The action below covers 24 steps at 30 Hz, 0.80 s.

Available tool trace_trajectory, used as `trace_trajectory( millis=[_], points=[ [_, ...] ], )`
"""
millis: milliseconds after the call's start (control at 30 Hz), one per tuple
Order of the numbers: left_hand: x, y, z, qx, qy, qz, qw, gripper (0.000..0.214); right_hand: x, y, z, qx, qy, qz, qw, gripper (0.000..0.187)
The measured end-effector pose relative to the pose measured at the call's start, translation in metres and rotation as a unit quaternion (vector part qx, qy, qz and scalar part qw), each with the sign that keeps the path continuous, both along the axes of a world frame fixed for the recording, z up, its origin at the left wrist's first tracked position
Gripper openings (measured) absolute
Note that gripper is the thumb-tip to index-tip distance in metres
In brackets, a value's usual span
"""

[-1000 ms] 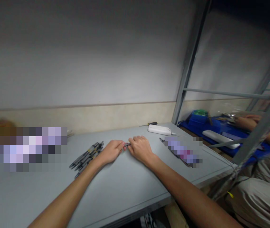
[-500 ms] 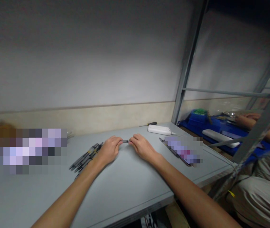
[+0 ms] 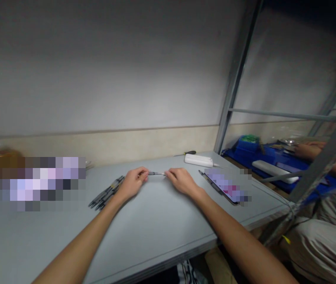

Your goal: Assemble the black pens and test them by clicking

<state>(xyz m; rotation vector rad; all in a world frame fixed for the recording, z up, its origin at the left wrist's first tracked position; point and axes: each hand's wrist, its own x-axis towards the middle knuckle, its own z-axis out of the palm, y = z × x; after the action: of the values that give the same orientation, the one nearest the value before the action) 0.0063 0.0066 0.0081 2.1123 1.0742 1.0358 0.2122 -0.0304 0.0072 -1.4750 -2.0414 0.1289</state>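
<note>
Both my hands rest on a grey table [image 3: 156,232] and hold one thin pen [image 3: 156,173] between them. My left hand [image 3: 131,183] pinches the pen's left end with closed fingers. My right hand [image 3: 181,181] pinches its right end, fingers curled. A short stretch of the pen shows in the gap between the hands. Just left of my left hand lies a pile of several dark pens [image 3: 106,193].
A white device [image 3: 199,159] and a small screwdriver [image 3: 189,153] lie at the table's back edge. A phone [image 3: 223,186] lies right of my right hand. A metal shelf post [image 3: 232,90] stands behind. Another person sits at the right by a blue tray [image 3: 262,157].
My hands have drawn slightly apart, so more of the pen shows between them. The hands also sit a little higher on the table than before.
</note>
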Motion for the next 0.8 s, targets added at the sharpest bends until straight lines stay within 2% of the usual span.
trace_trajectory(
  millis=[100, 200, 267, 333, 400, 467, 500, 600, 667, 800],
  points=[
    [-0.001, 0.004, -0.004, -0.047, -0.088, -0.017, 0.995, 0.027, 0.0, 0.002, 0.0, -0.038, 0.082, 0.049, 0.995, 0.027],
    [-0.001, 0.004, -0.005, -0.082, -0.13, -0.036, 0.987, 0.027, 0.001, 0.005, 0.0, -0.033, 0.182, 0.078, 0.98, 0.01],
    [-0.001, 0.004, -0.004, -0.104, -0.147, -0.053, 0.982, 0.027, 0.002, 0.007, -0.002, -0.031, 0.236, 0.079, 0.968, 0.022],
    [0.0, 0.004, -0.004, -0.12, -0.166, -0.054, 0.977, 0.028, 0.003, 0.01, -0.004, -0.064, 0.275, 0.072, 0.957, 0.029],
    [-0.001, 0.005, -0.004, -0.128, -0.185, -0.043, 0.973, 0.03, 0.003, 0.013, -0.005, -0.129, 0.298, 0.071, 0.943, 0.028],
    [-0.002, 0.007, -0.005, -0.128, -0.196, -0.033, 0.972, 0.03, 0.004, 0.015, -0.006, -0.175, 0.313, 0.078, 0.93, 0.038],
    [-0.002, 0.008, -0.005, -0.127, -0.199, -0.031, 0.971, 0.03, 0.004, 0.015, -0.006, -0.179, 0.319, 0.084, 0.927, 0.038],
    [-0.003, 0.009, -0.006, -0.129, -0.197, -0.031, 0.971, 0.029, 0.005, 0.014, -0.004, -0.135, 0.34, 0.095, 0.926, 0.022],
    [-0.003, 0.008, -0.006, -0.133, -0.198, -0.032, 0.971, 0.03, 0.005, 0.013, -0.003, -0.117, 0.351, 0.087, 0.925, 0.027],
    [-0.001, 0.006, -0.005, -0.131, -0.206, -0.029, 0.969, 0.031, 0.006, 0.014, -0.003, -0.174, 0.345, 0.051, 0.921, 0.027]
  ],
)
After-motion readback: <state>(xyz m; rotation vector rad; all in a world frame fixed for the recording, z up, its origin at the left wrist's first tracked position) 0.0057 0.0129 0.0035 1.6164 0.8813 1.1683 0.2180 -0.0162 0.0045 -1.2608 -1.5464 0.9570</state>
